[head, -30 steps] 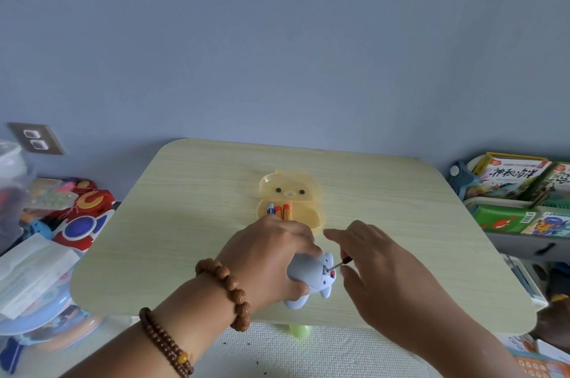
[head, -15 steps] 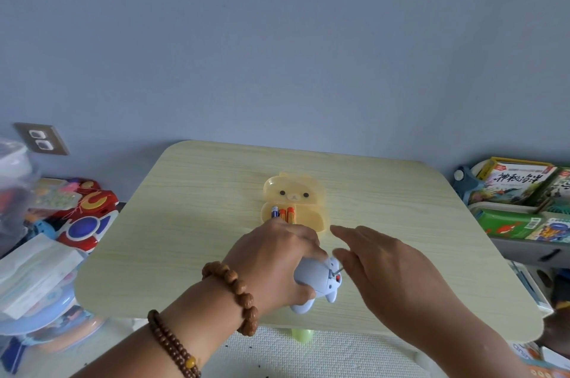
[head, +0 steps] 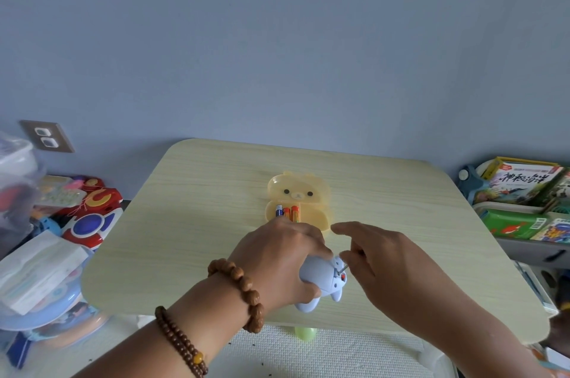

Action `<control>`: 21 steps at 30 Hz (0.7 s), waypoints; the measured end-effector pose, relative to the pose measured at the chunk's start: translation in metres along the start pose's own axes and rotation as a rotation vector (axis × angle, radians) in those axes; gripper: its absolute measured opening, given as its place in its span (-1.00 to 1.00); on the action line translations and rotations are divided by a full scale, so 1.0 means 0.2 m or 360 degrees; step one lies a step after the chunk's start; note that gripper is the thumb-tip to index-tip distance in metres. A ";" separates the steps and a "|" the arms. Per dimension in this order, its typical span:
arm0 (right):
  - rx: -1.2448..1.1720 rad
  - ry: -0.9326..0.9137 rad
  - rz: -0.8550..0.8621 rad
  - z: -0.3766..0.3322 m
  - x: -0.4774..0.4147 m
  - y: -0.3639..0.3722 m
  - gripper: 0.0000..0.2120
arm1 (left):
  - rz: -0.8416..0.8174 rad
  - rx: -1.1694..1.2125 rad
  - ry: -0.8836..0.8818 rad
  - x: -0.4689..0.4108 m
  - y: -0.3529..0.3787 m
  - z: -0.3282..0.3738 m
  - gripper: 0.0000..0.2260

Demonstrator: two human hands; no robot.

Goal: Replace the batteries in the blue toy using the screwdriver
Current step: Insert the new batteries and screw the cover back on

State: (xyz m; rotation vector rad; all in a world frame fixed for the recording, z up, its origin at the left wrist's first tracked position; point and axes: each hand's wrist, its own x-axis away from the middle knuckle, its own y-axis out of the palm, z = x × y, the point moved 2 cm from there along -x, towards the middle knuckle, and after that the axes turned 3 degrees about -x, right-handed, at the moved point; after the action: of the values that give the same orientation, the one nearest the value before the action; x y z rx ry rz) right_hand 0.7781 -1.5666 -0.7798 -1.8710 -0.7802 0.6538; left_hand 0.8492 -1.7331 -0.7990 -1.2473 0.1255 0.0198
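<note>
Blue toy (head: 320, 280) gripped in left hand (head: 277, 257); right hand (head: 385, 263) pinches screwdriver (head: 341, 269) against it (hands nearly touching)

Both forearms (head: 447, 325) are bare to the frame's edge. Just behind the left hand (head: 277, 257) sits a bracelet (head: 243, 291) of large round brown wooden beads. Further up that forearm is a double strand (head: 177, 339) of small dark brown beads, with one amber bead (head: 198, 357) among them.
</note>
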 end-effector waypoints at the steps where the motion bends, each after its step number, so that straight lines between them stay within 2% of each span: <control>1: -0.0017 -0.0002 -0.0022 0.01 0.00 0.00 -0.59 | 0.0003 -0.0001 0.0001 0.00 0.00 0.00 -0.60; 4: -0.0021 -0.0055 -0.0038 0.03 0.00 -0.03 -0.47 | -0.0005 -0.0020 0.0008 0.00 0.00 0.00 -0.60; 11: 0.0090 -0.0081 -0.0021 0.03 -0.01 -0.03 -0.64 | -0.0008 -0.0008 0.0000 0.00 0.00 0.00 -0.59; 15: 0.0091 -0.0197 -0.0132 0.01 0.01 -0.03 -0.53 | -0.0006 -0.0034 0.0006 0.00 0.00 0.01 -0.59; 17: 0.0152 -0.0237 -0.0090 -0.01 0.02 -0.05 -0.48 | -0.0012 -0.0035 0.0007 0.00 0.00 0.01 -0.57; 21: 0.0295 -0.0138 -0.0063 -0.01 0.02 -0.06 -0.59 | 0.0001 -0.0019 0.0001 0.00 0.00 0.00 -0.57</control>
State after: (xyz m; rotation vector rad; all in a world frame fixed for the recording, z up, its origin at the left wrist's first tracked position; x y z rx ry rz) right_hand 0.7799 -1.5615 -0.7679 -1.6644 -0.7831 0.7599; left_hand 0.8495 -1.7322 -0.7986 -1.2589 0.1267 0.0205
